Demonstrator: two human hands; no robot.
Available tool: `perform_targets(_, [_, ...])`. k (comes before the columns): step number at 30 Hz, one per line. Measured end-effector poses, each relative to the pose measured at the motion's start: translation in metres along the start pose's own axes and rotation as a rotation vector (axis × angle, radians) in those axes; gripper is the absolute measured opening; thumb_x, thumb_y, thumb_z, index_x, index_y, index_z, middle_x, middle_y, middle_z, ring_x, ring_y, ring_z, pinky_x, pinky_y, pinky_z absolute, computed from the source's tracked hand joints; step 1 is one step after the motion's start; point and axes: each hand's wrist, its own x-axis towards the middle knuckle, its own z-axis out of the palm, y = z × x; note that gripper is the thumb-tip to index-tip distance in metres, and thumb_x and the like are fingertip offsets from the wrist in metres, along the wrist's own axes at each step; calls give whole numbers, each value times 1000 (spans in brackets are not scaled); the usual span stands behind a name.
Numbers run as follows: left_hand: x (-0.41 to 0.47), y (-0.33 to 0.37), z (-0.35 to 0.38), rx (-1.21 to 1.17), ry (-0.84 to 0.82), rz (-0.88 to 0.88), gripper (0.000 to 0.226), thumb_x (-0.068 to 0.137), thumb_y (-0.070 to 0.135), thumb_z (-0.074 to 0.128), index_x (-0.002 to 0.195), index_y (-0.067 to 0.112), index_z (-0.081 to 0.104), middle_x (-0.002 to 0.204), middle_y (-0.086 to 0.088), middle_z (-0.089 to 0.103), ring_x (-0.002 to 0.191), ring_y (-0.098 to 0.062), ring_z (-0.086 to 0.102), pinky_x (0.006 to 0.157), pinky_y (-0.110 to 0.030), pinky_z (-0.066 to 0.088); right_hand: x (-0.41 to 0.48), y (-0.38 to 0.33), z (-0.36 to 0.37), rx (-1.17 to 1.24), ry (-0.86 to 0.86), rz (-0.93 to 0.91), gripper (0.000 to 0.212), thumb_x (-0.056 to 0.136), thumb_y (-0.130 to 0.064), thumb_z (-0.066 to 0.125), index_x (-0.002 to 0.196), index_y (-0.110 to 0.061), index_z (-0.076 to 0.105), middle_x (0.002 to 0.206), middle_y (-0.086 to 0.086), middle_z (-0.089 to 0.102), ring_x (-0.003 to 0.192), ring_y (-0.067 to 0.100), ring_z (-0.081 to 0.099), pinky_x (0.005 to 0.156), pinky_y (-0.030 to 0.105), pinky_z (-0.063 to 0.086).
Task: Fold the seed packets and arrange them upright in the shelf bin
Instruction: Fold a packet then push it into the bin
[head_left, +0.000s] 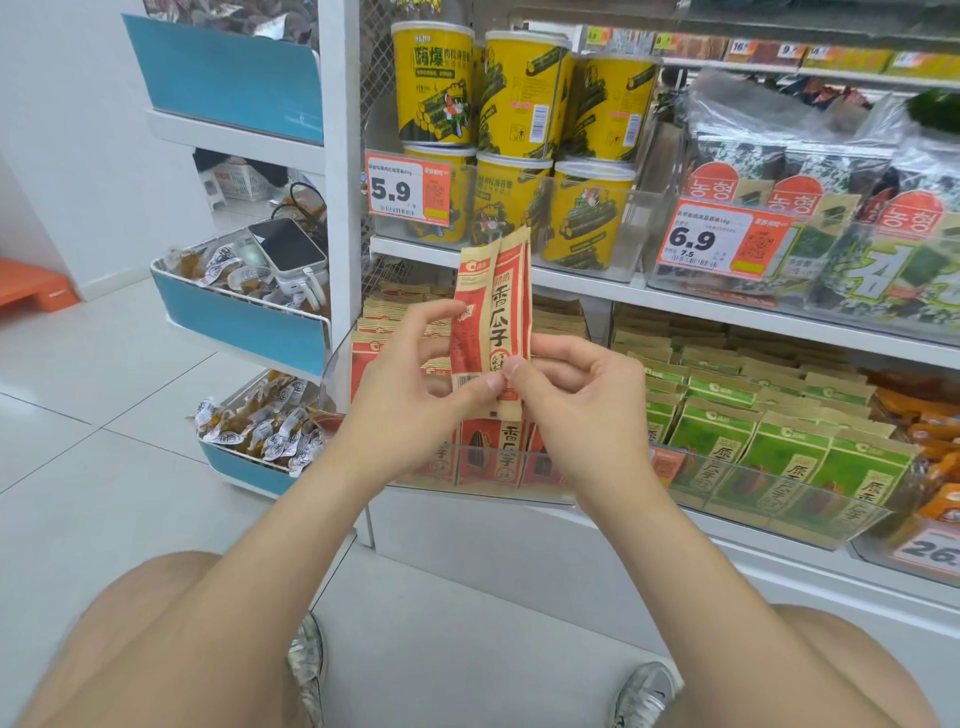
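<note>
status: task judged partway. several red packets (498, 454) stood upright in the front row of the clear shelf bin (332, 364), with more rows of the same kind behind them. whether those were folded could not be told. one red seed packet (493, 322) was out of the bin and in hand, so at least this one was left to finish and seat.

packet: held upright above the bin's front row, apart from the packets below. its left side appeared creased lengthwise, a narrower panel lying beside the printed face. fold judged begun, not confirmed complete.

hands: left hand (410, 395) and right hand (582, 400) were close together at the packet's lower end, thumbs nearly touching. both pinched the lower part between thumb and fingers. the left hand's other fingers reached up along the packet's left edge. neither hand touched the bin.

adjacent: green packets (779, 457) stood in the neighbouring bin (810, 514) to the right, not part of this step.

remaining, as judged: press the crease flat, then lower the packet upright into the row.
</note>
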Motion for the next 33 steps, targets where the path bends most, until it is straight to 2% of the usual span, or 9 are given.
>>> perform_targets(7, [-2,4,9,104,146,-22,43,90,15,82,121,20,53,104,14,77,71,-7,78,64,-24,60,-4,0,3,-58,2,-67,18,91,-3,83,107,-10,78,88,1,83,78,16,81,66,30,65])
perform_targets(10, [1,3,13,249,168,3,14,90,29,80,94,23,69,93,16,78,77,2,75,71,-26,58,-4,0,4,-42,32,-99,16,92,-2,81,104,-13,78,86,0,83,77,15,81,66,30,66])
perform_targets(12, [4,1,11,256,94,-21,16,95,33,76,82,24,75,88,15,80,85,3,73,79,-28,56,1,-1,0,-64,65,-104,14,93,-5,81,106,-11,79,86,1,83,79,16,82,72,39,68])
perform_targets(17, [7,2,2,-38,-32,-143,9,101,17,75,96,12,81,91,-6,83,92,-29,81,92,-55,65,3,-3,-5,29,35,-7,12,97,-6,78,107,-12,77,87,6,83,83,23,82,78,50,68])
perform_targets(23, [5,1,3,-83,-17,-178,11,99,16,78,108,14,72,102,0,83,98,-21,81,92,-53,65,4,-1,-5,-28,7,1,14,97,-8,78,107,-16,74,84,5,83,82,23,82,82,54,67])
perform_targets(27, [5,0,4,-138,52,-154,36,95,40,80,111,15,59,108,2,82,91,-10,77,82,-40,60,0,-5,-6,-201,-143,-14,29,92,-12,83,111,-30,71,74,1,81,65,14,75,70,34,64])
perform_targets(29, [3,1,4,-155,30,-141,55,86,55,79,118,18,54,114,2,80,90,-10,75,76,-33,56,-4,-2,-2,-273,-217,-42,30,90,-11,83,105,-35,72,71,3,79,64,23,76,66,39,63])
perform_targets(31, [1,0,4,-148,-25,-149,64,82,60,82,125,26,49,117,2,79,95,-13,77,78,-35,60,-5,2,0,-298,-260,-92,23,89,-15,84,103,-29,76,69,8,77,60,24,71,63,44,62])
perform_targets(33, [2,-1,5,-171,-43,-162,53,92,52,79,130,33,47,114,2,79,99,-19,77,86,-45,64,-4,4,-1,-286,-312,-112,24,87,-17,87,107,-27,78,74,9,78,63,25,71,63,41,61])
